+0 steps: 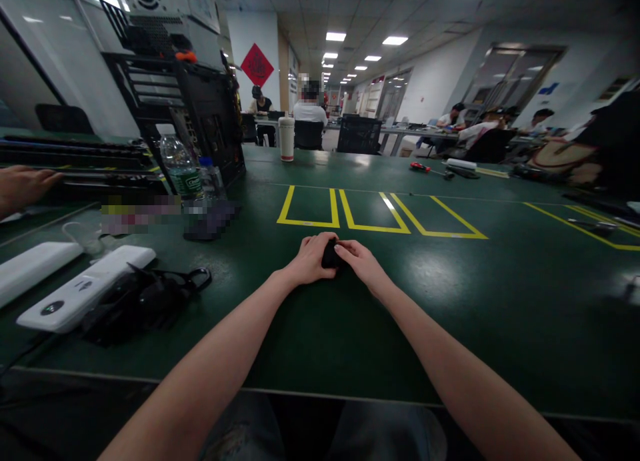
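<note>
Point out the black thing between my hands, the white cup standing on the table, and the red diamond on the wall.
Black thing (330, 256): head view, its exposed middle.
White cup (287, 140): head view, middle of its side.
Red diamond (257, 65): head view, its centre.

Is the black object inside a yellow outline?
No, the left hand holds the black object short of the yellow tape.

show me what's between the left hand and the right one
In the head view, a small black object lies between the left hand and the right hand; what it is cannot be made out.
</note>
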`<act>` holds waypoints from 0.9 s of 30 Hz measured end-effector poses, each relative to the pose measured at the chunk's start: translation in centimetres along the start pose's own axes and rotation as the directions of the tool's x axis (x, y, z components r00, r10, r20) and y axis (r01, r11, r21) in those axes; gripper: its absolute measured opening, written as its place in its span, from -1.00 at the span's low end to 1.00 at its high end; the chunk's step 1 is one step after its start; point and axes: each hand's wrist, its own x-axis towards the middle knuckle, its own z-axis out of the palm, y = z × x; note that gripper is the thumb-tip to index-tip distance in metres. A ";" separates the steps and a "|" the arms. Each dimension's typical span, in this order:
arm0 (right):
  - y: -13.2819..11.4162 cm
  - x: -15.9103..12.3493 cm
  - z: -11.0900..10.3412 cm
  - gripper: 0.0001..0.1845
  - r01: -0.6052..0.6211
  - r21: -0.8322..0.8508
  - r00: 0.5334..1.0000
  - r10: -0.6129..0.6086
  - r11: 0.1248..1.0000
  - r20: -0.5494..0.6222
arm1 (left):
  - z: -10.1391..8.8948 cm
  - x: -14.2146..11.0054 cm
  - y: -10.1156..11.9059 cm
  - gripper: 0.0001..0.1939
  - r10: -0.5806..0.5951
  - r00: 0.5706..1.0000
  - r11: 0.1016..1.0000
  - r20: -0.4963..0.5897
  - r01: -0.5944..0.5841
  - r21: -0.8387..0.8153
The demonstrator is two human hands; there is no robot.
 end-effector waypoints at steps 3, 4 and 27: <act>-0.4 -0.4 -0.3 -0.75 0.002 0.006 0.999 -0.002 1.000 0.047 | 0.0 0.0 0.0 -0.39 -0.011 1.000 1.000 -0.001 0.011 0.002; -0.6 -0.6 -0.4 -0.75 0.005 0.014 0.998 -0.006 1.000 0.061 | 0.0 0.0 0.0 -0.39 -0.013 1.000 1.000 -0.001 0.013 0.000; -0.7 -0.6 0.1 -0.80 0.045 0.047 0.999 -0.045 0.998 0.007 | -0.1 0.0 -0.1 -0.39 -0.012 1.000 1.000 0.012 0.012 -0.009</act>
